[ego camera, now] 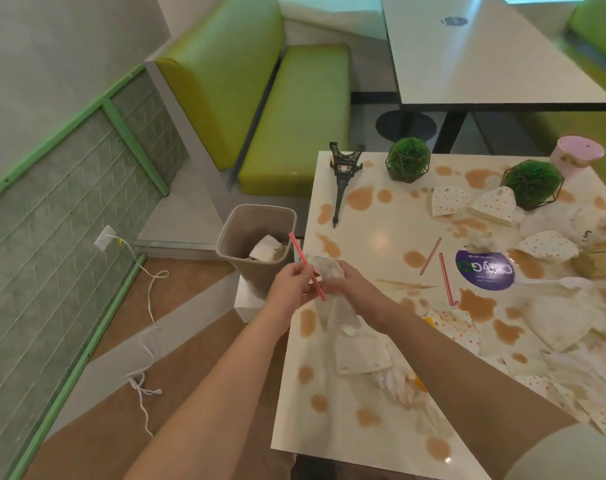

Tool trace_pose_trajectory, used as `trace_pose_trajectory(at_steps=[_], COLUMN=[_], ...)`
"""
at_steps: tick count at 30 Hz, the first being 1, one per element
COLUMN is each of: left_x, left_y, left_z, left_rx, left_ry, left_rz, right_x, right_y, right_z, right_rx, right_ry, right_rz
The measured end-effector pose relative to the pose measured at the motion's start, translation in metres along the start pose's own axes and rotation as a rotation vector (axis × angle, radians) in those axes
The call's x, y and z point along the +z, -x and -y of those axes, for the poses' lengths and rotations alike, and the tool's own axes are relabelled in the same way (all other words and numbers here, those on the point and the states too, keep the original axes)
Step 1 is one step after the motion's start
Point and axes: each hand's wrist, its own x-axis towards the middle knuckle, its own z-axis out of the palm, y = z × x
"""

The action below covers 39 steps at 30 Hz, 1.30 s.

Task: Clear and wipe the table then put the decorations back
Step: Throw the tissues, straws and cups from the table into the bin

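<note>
My left hand (291, 289) pinches a red straw (306, 266) just off the left edge of the white table (370, 237). My right hand (346, 284) grips a crumpled clear wrapper (325, 268) beside it. Brown spills, dotted paper napkins (447, 200), two more straws (445, 278) and crumpled wrappers cover the table. An Eiffel Tower model (343, 178) and two green plant balls (408, 159) (533, 183) stand at the far side. A pink cup (577, 155) sits at the far right corner.
A beige waste bin (242, 258) holding paper stands on the floor just left of the table, under my hands. Green bench seats (294, 116) and another table (485, 53) are beyond. A white cord (145, 341) trails across the floor.
</note>
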Motion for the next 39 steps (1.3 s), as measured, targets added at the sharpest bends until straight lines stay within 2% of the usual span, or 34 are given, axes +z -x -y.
trace_pose_trajectory(at_steps=[2, 5, 9, 11, 15, 17, 21, 24, 26, 29, 31, 36, 39], left_x=[-0.013, -0.039, -0.074, -0.094, -0.124, -0.134, -0.145, -0.150, -0.151, -0.149, -0.143, -0.117, -0.086], left_y=[-0.013, -0.037, -0.071, -0.095, -0.135, -0.151, -0.179, -0.189, -0.191, -0.191, -0.189, -0.182, -0.175], left_z=[-0.013, -0.032, -0.050, -0.056, -0.065, -0.069, -0.072, -0.072, -0.069, -0.065, -0.064, -0.057, -0.050], left_rx=[-0.035, -0.047, 0.017, 0.033, 0.026, 0.013, -0.028, -0.020, 0.006, 0.023, 0.035, 0.039, 0.063], left_ry=[0.004, -0.055, -0.228, -0.310, -0.530, -0.539, -0.505, -0.633, -0.635, -0.631, -0.671, -0.710, -0.733], left_rz=[0.000, -0.017, -0.177, -0.242, -0.325, -0.342, -0.307, -0.311, -0.336, -0.370, -0.344, -0.217, -0.127], right_x=[0.012, 0.024, 0.037, 0.046, 0.061, 0.071, 0.086, 0.093, 0.095, 0.098, 0.096, 0.064, 0.031], right_y=[-0.014, -0.039, -0.083, -0.107, -0.139, -0.158, -0.194, -0.211, -0.219, -0.223, -0.220, -0.198, -0.178], right_z=[0.005, 0.024, 0.041, 0.048, 0.063, 0.068, 0.068, 0.068, 0.064, 0.055, 0.048, 0.036, 0.030], right_rx=[-0.011, -0.046, -0.023, -0.002, 0.053, 0.050, -0.013, -0.050, -0.031, 0.079, 0.109, 0.063, 0.034], right_ry=[0.086, 0.148, 0.160, 0.115, -0.125, -0.121, -0.016, 0.030, 0.080, 0.251, 0.266, 0.109, 0.102], right_rz=[0.019, -0.097, -0.233, -0.284, -0.342, -0.391, -0.360, -0.357, -0.342, -0.147, -0.092, -0.288, -0.405])
